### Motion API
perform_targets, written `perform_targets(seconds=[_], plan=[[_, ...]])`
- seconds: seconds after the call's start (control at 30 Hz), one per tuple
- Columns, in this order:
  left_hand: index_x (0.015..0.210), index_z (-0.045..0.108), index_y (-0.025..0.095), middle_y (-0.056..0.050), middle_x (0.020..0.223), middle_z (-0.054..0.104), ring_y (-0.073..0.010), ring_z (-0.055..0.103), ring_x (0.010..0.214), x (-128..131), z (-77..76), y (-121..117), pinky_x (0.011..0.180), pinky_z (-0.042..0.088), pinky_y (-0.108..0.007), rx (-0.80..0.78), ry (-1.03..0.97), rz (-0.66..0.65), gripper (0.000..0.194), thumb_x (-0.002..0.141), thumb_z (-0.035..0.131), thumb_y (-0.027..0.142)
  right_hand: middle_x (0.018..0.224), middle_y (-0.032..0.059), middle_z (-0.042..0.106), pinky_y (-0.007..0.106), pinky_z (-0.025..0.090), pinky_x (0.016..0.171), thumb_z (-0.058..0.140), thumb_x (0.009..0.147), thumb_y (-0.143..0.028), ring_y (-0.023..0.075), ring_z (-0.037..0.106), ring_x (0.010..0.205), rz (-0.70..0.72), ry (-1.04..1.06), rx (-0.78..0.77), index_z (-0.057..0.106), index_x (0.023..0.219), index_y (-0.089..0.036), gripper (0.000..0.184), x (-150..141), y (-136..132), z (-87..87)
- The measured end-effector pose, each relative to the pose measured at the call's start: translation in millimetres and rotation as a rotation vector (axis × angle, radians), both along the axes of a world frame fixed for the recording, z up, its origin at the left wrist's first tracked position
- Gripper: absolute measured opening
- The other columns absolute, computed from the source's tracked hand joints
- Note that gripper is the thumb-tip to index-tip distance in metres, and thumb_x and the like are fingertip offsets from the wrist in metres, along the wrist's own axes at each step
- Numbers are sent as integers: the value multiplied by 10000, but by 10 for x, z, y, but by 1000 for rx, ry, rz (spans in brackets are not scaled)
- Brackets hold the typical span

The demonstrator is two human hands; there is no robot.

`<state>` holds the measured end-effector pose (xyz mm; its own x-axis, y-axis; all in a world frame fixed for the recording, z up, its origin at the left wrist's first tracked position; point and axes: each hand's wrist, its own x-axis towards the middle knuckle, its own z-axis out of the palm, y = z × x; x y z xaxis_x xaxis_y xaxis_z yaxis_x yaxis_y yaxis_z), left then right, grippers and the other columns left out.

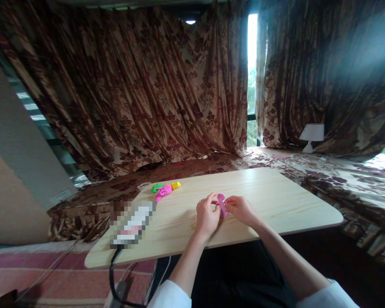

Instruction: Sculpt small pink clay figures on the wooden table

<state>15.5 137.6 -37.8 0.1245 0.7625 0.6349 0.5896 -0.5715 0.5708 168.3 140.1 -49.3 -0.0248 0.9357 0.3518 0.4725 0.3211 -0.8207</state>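
Note:
Both hands meet over the near middle of the table, around a small purple-pink piece (222,205), narrow in the middle and wider at both ends. Its exact kind is too small to tell. My left hand (208,214) grips its left side between thumb and fingers. From the right, my right hand (240,208) pinches its edge with thumb and fingertips. The piece is held upright just above the tabletop, or touching it; I cannot tell which. Fingers hide part of its sides.
A pale wooden table (263,184) has rounded corners. At its far left lie a green item (156,187), a bright pink bundle (163,192) and a yellow item (176,185). A blurred-out object (133,224) with a black cable lies nearer. A white lamp (312,133) stands beyond, right.

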Motion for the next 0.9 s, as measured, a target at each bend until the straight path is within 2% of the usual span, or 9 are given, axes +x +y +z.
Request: perform_targets(seconds=[0.2, 0.37, 0.47, 0.53, 0.6, 0.7, 0.9], plan=[[1133, 512, 217, -22, 890, 651, -172, 585, 879, 17, 11, -15, 877, 411, -363, 35, 30, 15, 411, 734, 558, 132, 611, 18, 663, 205, 409, 514, 509, 753, -252, 144, 592, 581, 63, 15, 9, 686, 777, -155, 204, 9, -3, 53], [1090, 545, 212, -34, 886, 650, -181, 584, 855, 19, 38, -29, 856, 415, -374, 51, 61, 35, 325, 765, 550, 195, 586, 6, 622, 206, 391, 500, 396, 833, -281, 122, 555, 544, 124, -102, 74, 662, 722, -143, 319, 75, -82, 107], [1086, 549, 211, -38, 896, 649, -186, 579, 867, 16, 41, -37, 860, 410, -375, 54, 63, 47, 321, 766, 550, 200, 651, 8, 633, 231, 433, 552, 393, 832, -232, 132, 572, 577, 35, -146, 114, 623, 955, -153, 273, 155, -183, 82], [1082, 554, 216, -36, 891, 650, -185, 578, 870, 18, 42, -43, 861, 408, -371, 50, 60, 47, 315, 768, 546, 201, 828, 30, 648, 265, 462, 646, 430, 803, -178, 143, 594, 674, -14, -198, 202, 540, 1114, -185, 330, 194, -270, 78], [1082, 557, 221, -35, 887, 651, -184, 581, 871, 22, 44, -49, 859, 410, -366, 39, 49, 45, 308, 775, 542, 218, 1029, 55, 597, 309, 457, 761, 469, 768, -131, 168, 587, 831, -36, -307, 331, 488, 1168, -220, 410, 207, -351, 112], [1091, 555, 220, -41, 899, 654, -184, 587, 872, 27, 47, -53, 857, 414, -362, 15, 25, 38, 308, 784, 539, 242, 1132, 75, 517, 365, 412, 863, 502, 737, -83, 212, 521, 992, -45, -496, 465, 493, 1135, -222, 422, 185, -412, 217], [1094, 551, 221, -40, 931, 650, -177, 586, 873, 25, 41, -45, 856, 417, -359, 14, 10, 10, 309, 785, 541, 227, 1022, 69, 535, 359, 415, 827, 536, 734, -64, 215, 512, 933, 17, -714, 512, 538, 998, -207, 300, 129, -362, 357]])
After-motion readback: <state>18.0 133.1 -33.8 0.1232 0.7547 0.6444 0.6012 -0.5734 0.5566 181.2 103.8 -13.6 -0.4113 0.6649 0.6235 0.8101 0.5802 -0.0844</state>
